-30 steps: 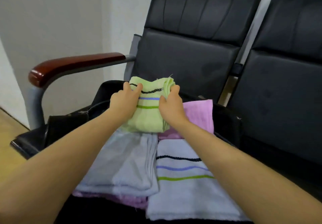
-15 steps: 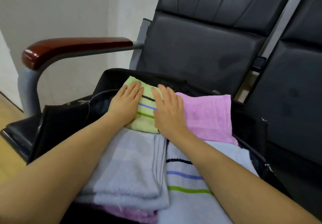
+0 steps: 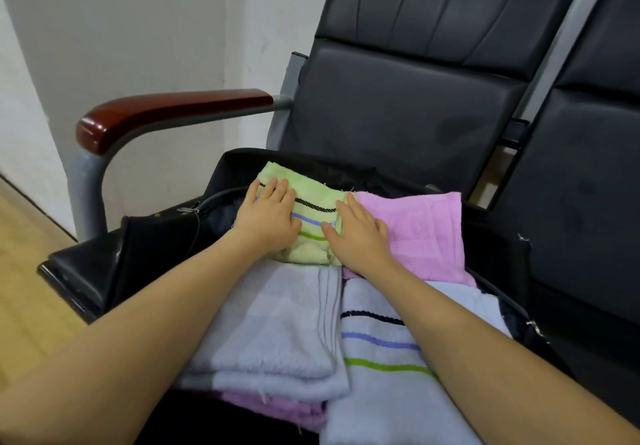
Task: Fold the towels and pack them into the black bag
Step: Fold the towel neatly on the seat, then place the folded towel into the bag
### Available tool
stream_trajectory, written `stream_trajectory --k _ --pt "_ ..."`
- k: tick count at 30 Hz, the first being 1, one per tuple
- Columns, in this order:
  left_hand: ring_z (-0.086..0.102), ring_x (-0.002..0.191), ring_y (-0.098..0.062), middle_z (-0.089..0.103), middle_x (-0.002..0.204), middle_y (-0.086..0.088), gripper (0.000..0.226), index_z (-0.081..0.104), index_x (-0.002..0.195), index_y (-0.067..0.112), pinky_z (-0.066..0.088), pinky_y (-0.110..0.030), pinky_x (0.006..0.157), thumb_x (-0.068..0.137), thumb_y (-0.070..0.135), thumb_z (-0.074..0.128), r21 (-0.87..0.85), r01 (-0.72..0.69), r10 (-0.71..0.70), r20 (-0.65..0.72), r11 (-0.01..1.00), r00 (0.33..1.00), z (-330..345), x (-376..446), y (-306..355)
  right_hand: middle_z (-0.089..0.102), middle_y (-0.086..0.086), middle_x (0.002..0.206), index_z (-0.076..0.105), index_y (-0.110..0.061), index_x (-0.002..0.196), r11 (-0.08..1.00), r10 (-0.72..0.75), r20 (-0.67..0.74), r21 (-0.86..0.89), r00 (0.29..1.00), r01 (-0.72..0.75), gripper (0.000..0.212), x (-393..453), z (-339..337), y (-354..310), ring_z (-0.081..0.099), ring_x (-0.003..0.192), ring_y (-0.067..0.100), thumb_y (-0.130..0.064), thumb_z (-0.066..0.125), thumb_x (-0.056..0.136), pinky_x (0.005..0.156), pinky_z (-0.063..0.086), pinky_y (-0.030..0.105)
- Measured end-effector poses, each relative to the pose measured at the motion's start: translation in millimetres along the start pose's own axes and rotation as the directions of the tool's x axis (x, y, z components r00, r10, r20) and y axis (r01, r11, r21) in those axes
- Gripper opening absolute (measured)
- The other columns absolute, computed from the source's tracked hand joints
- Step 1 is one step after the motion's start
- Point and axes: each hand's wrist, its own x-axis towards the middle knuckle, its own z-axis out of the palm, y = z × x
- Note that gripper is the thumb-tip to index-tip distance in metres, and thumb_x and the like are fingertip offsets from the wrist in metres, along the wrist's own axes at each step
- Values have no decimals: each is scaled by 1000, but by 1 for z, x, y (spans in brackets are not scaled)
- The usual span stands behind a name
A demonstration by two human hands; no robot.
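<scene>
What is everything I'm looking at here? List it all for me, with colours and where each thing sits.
Green towel: one, pale green with stripes, in the bag's far end under both hands.
Pink towel: one, beside the green towel, on its right.
Grey towel: one, folded, near left.
Striped towel: one, pale with stripes, near right.
Purple towel: one, under the grey towel.
Black bag: one, open, on the seat.
Chairs: two, black, behind.
Armrest: one, reddish-brown, left.
Left hand: flat on the green towel.
Right hand: flat, at the green towel's right edge.

The black bag (image 3: 156, 236) interior lies hidden under towels; the striped towel (image 3: 377, 375) runs off the bottom edge.
</scene>
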Motion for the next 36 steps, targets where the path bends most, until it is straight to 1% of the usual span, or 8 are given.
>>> stream_trajectory --k 5,8,10,15,21,28,34,36 --pt "40 124 -26 47 134 -7 40 44 131 11 21 -39 106 92 20 40 -193 65 -82 -82 979 993 -36 -25 30 41 7 138 45 -8 130 992 53 -82 121 995 -43 36 -31 -39 9 47 118 29 -24 43 97 94 39 37" --pt "44 118 -29 51 126 -9 37 49 127 9 28 -38 100 91 17 43 -285 28 -70 -138 958 988 -61 -40 56 45 6 136 49 -8 129 971 89 -110 232 990 -62 35 -56 -65 20 50 115 26 -21 46 96 96 40 34" --pt "43 115 -29 51 125 -9 35 52 125 10 32 -37 96 91 17 44 -309 -36 -29 -204 950 978 -76 -51 75 54 8 127 55 -5 121 941 134 -146 328 980 -80 29 -74 -86 28 53 109 25 -17 50 95 87 39 25" --pt "44 112 -30 52 123 -9 34 55 123 11 34 -34 90 91 15 46 -371 -202 93 -291 907 952 -108 -75 137 63 12 100 61 3 96 907 253 -264 400 931 -132 20 -133 -141 70 57 87 25 -11 47 93 72 41 24" --pt "55 108 -31 59 115 -11 30 62 114 9 43 -38 92 89 13 47 -595 -365 242 -278 716 929 -131 -106 242 63 1 100 64 -12 97 889 388 -342 383 856 -250 17 -220 -182 143 56 85 15 -16 47 95 68 37 22" --pt "56 102 -23 59 114 -1 28 63 110 13 47 -36 86 94 17 40 -648 -490 464 -229 584 856 -143 -143 388 62 -4 89 66 -15 97 791 599 -425 448 679 -418 18 -323 -221 252 52 72 0 -18 48 96 55 36 6" --pt "59 82 -21 62 103 -3 27 63 107 13 48 -33 69 95 18 39 -703 -553 629 -193 446 753 -143 -174 531 68 7 89 66 -14 84 664 747 -458 551 483 -505 18 -404 -244 361 63 87 23 -11 49 90 83 50 36" --pt "58 76 -21 64 98 -4 26 63 106 13 48 -33 65 95 17 39 -726 -555 683 -163 406 712 -138 -183 577 68 11 89 66 -10 83 623 782 -458 565 423 -540 20 -428 -248 395 63 88 26 -10 48 91 84 48 36"
